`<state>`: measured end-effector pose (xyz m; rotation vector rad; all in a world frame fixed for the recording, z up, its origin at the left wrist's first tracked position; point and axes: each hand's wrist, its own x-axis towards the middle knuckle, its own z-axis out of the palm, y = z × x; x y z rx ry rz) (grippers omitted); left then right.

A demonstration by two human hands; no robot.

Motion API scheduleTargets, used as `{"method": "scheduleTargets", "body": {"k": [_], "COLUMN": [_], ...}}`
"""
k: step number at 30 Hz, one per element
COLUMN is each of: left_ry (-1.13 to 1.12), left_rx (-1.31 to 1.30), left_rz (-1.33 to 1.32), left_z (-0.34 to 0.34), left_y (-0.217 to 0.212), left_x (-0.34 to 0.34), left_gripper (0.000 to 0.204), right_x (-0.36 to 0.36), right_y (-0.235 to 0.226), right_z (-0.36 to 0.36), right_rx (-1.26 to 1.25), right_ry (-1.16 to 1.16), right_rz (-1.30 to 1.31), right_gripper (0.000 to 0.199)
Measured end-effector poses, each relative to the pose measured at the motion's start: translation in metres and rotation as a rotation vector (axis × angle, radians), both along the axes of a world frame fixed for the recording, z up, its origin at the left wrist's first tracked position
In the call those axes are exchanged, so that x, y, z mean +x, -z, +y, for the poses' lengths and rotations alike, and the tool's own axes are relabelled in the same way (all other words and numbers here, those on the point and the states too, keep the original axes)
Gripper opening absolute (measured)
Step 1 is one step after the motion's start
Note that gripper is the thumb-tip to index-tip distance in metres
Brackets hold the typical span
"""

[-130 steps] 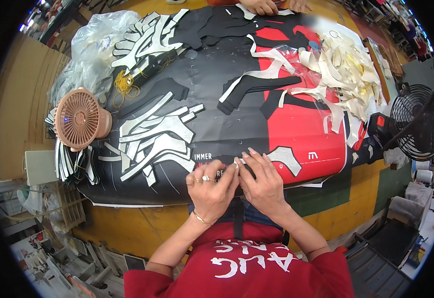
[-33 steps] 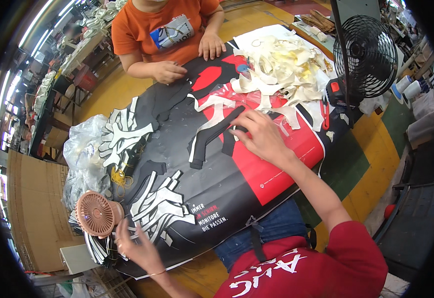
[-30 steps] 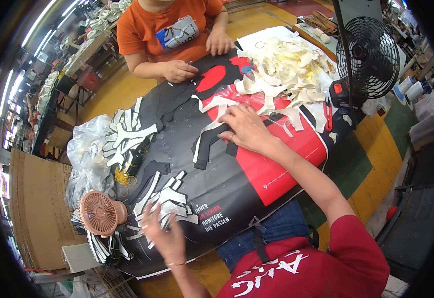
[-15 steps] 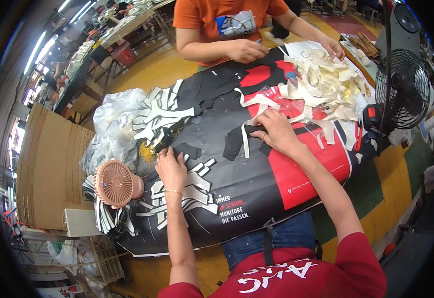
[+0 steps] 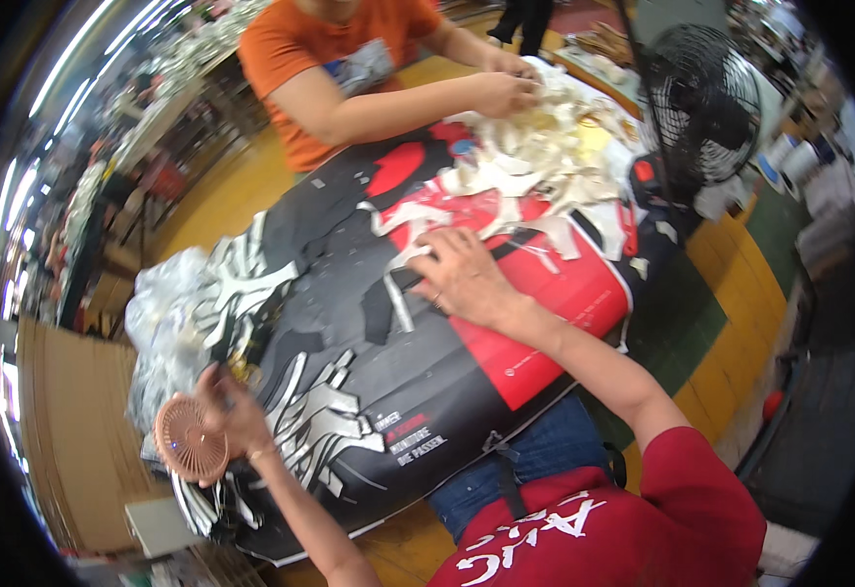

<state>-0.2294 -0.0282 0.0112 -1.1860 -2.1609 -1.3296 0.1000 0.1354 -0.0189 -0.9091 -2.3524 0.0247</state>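
My right hand (image 5: 467, 279) rests palm down over the right half of the covered table, its bent fingers apart. Its fingertips touch or hover by a cream strip (image 5: 410, 256) and a dark cut piece (image 5: 403, 279). Below them lie a narrow white strip (image 5: 398, 305) and a black cut piece (image 5: 377, 313). My left hand (image 5: 237, 416), smeared by motion, is at the small pink fan (image 5: 191, 440); whether it grips the fan I cannot tell. White pieces with black edges (image 5: 325, 421) lie in a loose pile to its right.
Across the table (image 5: 349, 264), a person in an orange shirt (image 5: 300, 88) handles a heap of cream scraps (image 5: 535, 147). Clear plastic bags (image 5: 163, 308) and more white pieces (image 5: 242, 284) lie at left. A black fan (image 5: 701, 103) stands at the far right; cardboard (image 5: 75, 421) stands at left.
My left hand has moved left from the white pieces to the pink fan. My right hand stays near the strips. The person opposite has brought both hands together at the scraps. The view has shifted.
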Motion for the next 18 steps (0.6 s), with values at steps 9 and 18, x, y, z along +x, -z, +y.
{"method": "scheduleTargets", "body": {"k": [9, 18], "left_ry": [0.847, 0.862], "left_rx": [-0.509, -0.595], "left_rz": [-0.618, 0.207], "left_z": [-0.009, -0.003], "left_y": [-0.03, 0.028], "left_x": [0.174, 0.249], "left_gripper": [0.02, 0.051], "right_x": [0.093, 0.139], "right_y": [-0.015, -0.006], "right_z": [-0.039, 0.007], "right_rx": [-0.165, -0.283], "right_ry": [0.397, 0.638], "right_rz": [0.29, 0.172], "right_gripper": [0.033, 0.02]}}
